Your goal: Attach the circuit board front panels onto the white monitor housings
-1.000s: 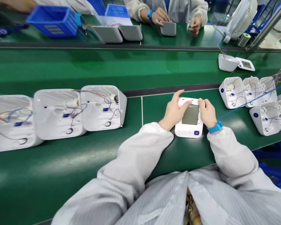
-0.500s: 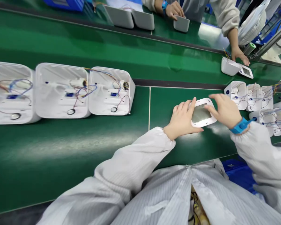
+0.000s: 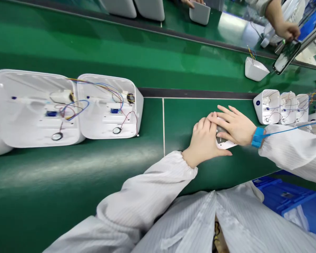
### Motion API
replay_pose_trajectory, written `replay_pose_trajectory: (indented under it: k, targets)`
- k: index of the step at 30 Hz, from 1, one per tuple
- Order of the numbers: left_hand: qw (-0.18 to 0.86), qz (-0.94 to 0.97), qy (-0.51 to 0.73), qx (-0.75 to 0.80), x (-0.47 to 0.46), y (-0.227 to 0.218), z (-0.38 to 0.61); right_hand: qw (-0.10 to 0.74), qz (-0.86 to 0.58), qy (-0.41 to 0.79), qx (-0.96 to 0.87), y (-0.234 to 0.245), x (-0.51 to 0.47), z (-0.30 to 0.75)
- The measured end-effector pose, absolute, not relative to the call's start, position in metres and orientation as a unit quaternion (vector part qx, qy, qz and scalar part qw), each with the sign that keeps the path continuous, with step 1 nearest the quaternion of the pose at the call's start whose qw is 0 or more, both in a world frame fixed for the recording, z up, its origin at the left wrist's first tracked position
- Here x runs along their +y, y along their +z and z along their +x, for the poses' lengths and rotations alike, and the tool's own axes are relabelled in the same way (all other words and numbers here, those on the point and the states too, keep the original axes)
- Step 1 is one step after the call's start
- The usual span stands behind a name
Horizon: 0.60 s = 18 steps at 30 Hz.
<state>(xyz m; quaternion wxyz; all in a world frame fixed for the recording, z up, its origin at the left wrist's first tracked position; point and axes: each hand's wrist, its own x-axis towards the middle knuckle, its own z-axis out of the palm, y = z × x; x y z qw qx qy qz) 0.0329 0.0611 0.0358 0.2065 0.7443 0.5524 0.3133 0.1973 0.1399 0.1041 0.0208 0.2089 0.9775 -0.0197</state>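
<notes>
A white display panel [image 3: 228, 144] with a grey screen lies on the green bench, mostly covered by my hands. My left hand [image 3: 204, 140] grips its left side, the thumb stretched along the near edge and the fingers bent over the far part. Across the panel, my right hand [image 3: 235, 126] rests palm down with fingers spread, their tips reaching my left knuckles. A blue wrist strap [image 3: 258, 137] with a cord circles my right wrist.
White housings [image 3: 107, 119] with loose wires and speakers line the left. Several smaller-looking housings [image 3: 267, 107] stand at the right. Across the belt, a co-worker's hand [image 3: 288, 30] holds a panel [image 3: 287, 56] near a white housing [image 3: 255, 69]. A blue crate [image 3: 287, 196] sits below the bench edge.
My right hand has moved left from the panel's right edge and lies flatter over the screen. My left hand keeps its hold. The co-worker has lifted a panel from the belt.
</notes>
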Motion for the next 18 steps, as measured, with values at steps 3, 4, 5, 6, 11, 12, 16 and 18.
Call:
replay_pose_trajectory:
  k: [3,4,5,6,11,12,16,18]
  targets:
    - [0.205,0.744,0.312,0.554,0.0611,0.0393,0.0326,0.018,0.223,-0.017,0.974,0.1033,0.1405,0.1965]
    - [0.205,0.745,0.308,0.556,0.0609,0.0400,0.0322,0.019,0.225,-0.014,0.974,0.1030,0.1400,0.1964]
    - [0.204,0.746,0.303,0.556,0.0607,0.0404,0.0319,0.021,0.226,-0.011,0.974,0.1027,0.1394,0.1965]
    - [0.203,0.749,0.299,0.556,0.0605,0.0407,0.0316,0.024,0.226,-0.007,0.974,0.1026,0.1388,0.1966]
    - [0.193,0.751,0.296,0.557,0.0603,0.0412,0.0320,0.034,0.220,0.013,0.975,0.1030,0.1366,0.1963]
    - [0.192,0.748,0.298,0.561,0.0602,0.0412,0.0323,0.035,0.219,0.016,0.975,0.1030,0.1362,0.1960]
    - [0.196,0.744,0.307,0.560,0.0602,0.0415,0.0329,0.035,0.226,0.017,0.973,0.1038,0.1356,0.1952]
    - [0.198,0.746,0.310,0.555,0.0605,0.0425,0.0326,0.036,0.234,0.012,0.971,0.1050,0.1360,0.1951]
